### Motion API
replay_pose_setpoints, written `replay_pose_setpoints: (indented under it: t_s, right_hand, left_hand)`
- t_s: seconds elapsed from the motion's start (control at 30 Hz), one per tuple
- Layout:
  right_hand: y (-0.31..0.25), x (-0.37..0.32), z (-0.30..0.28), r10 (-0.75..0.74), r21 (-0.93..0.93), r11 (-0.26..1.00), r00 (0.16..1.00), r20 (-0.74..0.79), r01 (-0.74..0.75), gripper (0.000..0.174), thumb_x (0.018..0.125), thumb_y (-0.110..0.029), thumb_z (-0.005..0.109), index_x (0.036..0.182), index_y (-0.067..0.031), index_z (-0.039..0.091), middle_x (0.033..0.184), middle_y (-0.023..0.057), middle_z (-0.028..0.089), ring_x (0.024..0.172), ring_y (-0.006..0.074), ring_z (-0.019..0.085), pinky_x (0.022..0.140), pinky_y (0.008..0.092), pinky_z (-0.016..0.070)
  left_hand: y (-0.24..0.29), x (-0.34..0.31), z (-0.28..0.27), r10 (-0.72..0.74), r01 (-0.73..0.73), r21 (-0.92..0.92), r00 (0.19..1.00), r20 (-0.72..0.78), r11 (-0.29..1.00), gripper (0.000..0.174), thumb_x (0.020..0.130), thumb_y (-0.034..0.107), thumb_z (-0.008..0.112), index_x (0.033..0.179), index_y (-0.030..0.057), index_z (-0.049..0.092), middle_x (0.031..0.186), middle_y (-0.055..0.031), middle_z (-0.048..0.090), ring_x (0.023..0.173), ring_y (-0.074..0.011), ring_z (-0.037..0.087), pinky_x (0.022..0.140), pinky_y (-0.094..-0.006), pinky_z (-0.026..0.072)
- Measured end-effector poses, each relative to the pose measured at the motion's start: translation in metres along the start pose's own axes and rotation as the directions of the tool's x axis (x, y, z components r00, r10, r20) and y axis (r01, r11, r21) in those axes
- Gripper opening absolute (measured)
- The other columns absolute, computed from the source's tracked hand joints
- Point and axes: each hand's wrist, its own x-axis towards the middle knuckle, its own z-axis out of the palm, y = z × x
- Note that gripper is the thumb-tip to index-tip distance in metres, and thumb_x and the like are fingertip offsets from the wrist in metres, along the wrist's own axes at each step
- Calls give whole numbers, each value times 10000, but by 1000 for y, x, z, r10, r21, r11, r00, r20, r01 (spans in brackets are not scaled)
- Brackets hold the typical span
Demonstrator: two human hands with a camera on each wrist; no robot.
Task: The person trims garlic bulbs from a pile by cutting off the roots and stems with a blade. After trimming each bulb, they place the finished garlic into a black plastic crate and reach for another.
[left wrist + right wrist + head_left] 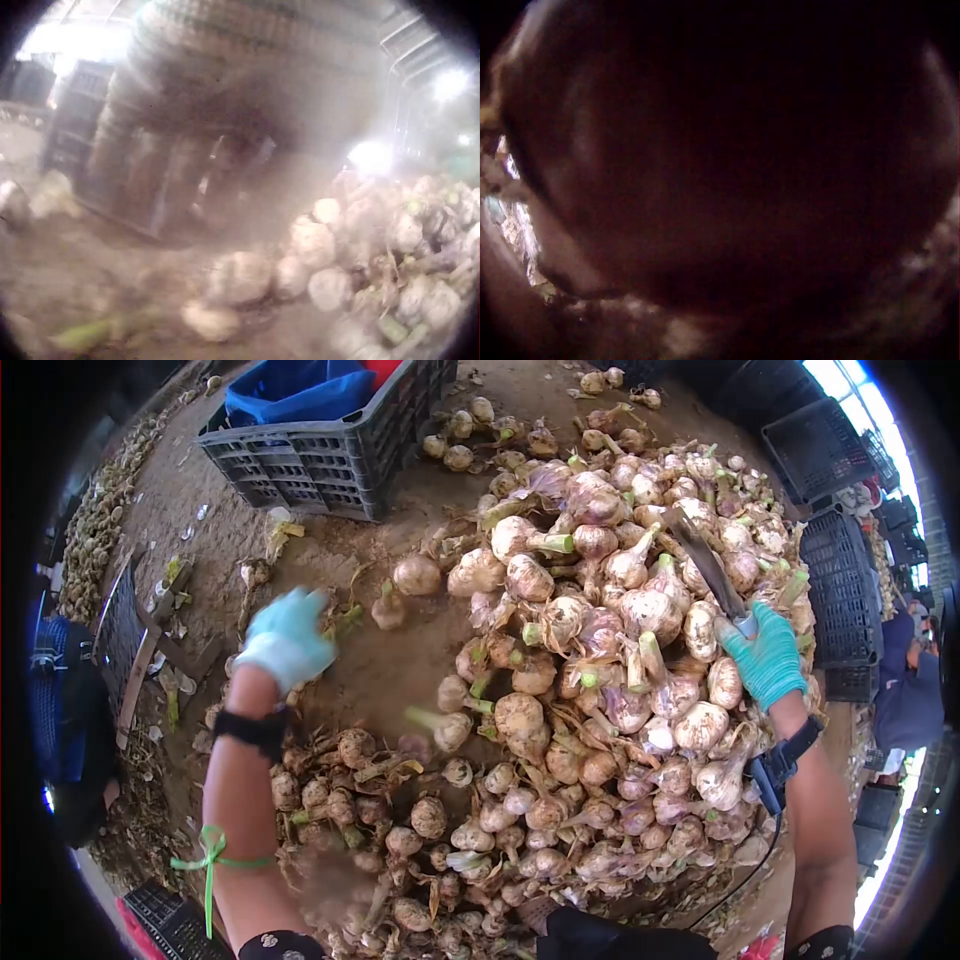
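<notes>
In the head view my right hand [768, 655], in a teal glove, grips a knife [708, 560] by its handle. The long, stained blade points up and left over heaped garlic bulbs [640, 610]. My left hand [287, 638], in a matching glove and blurred, is over bare ground left of the heap. A green stem [347, 622] shows at its fingertips, and no bulb is visible in the hand. Toward the middle, a blurred garlic bulb [450, 731] with a green stem appears above the lower pile. The right wrist view is mostly dark.
A black plastic crate [300, 465] with a blue bag [295, 395] stands at the upper left. More crates [845, 585] stand right of the heap. Trimmed garlic bulbs [405, 840] cover the ground in front of me. A dark slatted frame [125, 650] is at the left.
</notes>
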Motion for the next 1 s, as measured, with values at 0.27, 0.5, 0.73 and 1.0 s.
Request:
replay_pose_setpoints:
  t_s: [0.27,0.5,0.73,1.0]
  right_hand:
    - [9,0,4,-49,-115,993,995,-91,39,542,714,-344,696,993,93,535,726,132,587,641,196,557,626,315,460]
    - [-9,-1,-6,79,-21,997,996,42,-78,557,715,-352,692,1026,82,533,765,149,600,690,221,580,664,324,468]
    - [3,3,0,42,-52,998,999,22,-41,612,723,-355,685,1085,101,497,836,158,607,728,217,580,682,319,466]
    - [6,5,4,31,-20,999,999,-15,-32,576,730,-311,686,1067,114,493,803,141,593,694,192,550,661,303,458]
  left_hand:
    - [104,168,76,61,-117,-383,986,-156,916,425,740,206,548,1155,117,528,1185,-109,518,1080,-288,498,919,-356,398]
    - [110,145,75,-172,131,-498,984,-37,857,341,743,158,510,1072,165,599,1122,-117,556,1049,-294,521,903,-358,413]
    - [39,112,90,-277,-209,-952,950,-143,-225,197,808,23,566,999,33,612,900,-44,637,754,-132,587,675,-252,475]
    - [20,54,84,246,93,-610,954,-172,-787,217,869,135,498,1044,8,516,816,-85,576,692,-238,569,677,-412,508]
